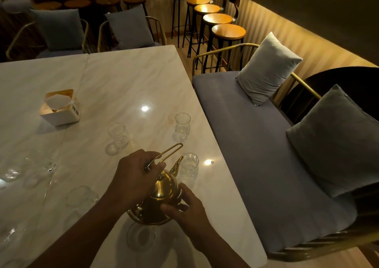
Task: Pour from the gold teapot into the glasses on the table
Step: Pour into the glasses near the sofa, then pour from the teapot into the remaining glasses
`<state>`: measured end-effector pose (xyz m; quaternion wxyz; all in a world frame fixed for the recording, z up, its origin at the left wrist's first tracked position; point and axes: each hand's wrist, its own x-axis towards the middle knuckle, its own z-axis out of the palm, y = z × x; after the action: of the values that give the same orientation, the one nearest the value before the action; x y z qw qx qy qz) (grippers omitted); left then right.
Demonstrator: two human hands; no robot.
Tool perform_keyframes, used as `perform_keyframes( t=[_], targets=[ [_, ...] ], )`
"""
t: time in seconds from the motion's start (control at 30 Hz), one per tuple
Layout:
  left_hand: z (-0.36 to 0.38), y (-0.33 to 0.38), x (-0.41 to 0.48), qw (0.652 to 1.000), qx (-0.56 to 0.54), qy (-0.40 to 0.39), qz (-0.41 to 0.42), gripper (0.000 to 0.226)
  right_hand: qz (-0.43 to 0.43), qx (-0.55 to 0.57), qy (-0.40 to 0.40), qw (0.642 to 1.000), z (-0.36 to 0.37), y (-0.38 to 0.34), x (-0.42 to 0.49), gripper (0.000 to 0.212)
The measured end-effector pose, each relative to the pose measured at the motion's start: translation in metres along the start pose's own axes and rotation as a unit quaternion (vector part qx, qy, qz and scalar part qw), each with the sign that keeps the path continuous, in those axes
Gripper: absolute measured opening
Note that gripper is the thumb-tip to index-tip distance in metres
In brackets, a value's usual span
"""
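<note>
gold teapot (pixel 162 198), tilted, between both hands

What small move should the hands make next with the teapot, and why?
Probably tip the teapot a little further forward. Its spout already points at the rim of the nearest glass, the left hand holds the handle, the right hand steadies the body, and no stream shows yet.
</note>
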<state>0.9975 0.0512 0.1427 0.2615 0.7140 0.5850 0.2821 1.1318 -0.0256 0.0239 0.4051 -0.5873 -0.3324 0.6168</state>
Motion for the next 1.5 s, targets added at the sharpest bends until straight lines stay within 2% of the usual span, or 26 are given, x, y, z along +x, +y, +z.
perform_keyframes(
  t=[0.2, 0.47, 0.57, 0.73, 0.97, 1.37, 1.5],
  targets=[
    [0.005, 0.002, 0.008, 1.0, 0.002, -0.006, 0.003, 0.035, 0.003, 0.008, -0.003, 1.0, -0.003, 0.0, 0.003, 0.092],
    [0.01, 0.007, 0.014, 1.0, 0.006, -0.02, -0.009, 0.036, 0.01, 0.027, -0.019, 0.999, -0.003, -0.001, 0.002, 0.074],
    [0.011, 0.008, 0.015, 0.999, 0.016, -0.026, -0.011, 0.038, 0.024, 0.031, -0.016, 0.999, -0.003, 0.0, 0.002, 0.081],
    [0.012, 0.01, 0.019, 0.999, 0.025, -0.034, -0.005, 0.036, 0.027, 0.046, -0.016, 0.998, -0.005, 0.0, 0.002, 0.067],
    [0.016, 0.013, 0.022, 0.999, 0.027, -0.039, -0.008, 0.038, 0.025, 0.056, -0.012, 0.998, -0.006, 0.002, 0.003, 0.097],
    [0.017, 0.017, 0.025, 0.999, 0.029, -0.037, -0.002, 0.035, 0.028, 0.063, -0.012, 0.998, -0.006, 0.0, 0.005, 0.104],
    [0.017, 0.018, 0.026, 0.999, 0.028, -0.037, -0.008, 0.036, 0.03, 0.066, -0.015, 0.997, -0.006, 0.0, 0.004, 0.098]
  ],
)
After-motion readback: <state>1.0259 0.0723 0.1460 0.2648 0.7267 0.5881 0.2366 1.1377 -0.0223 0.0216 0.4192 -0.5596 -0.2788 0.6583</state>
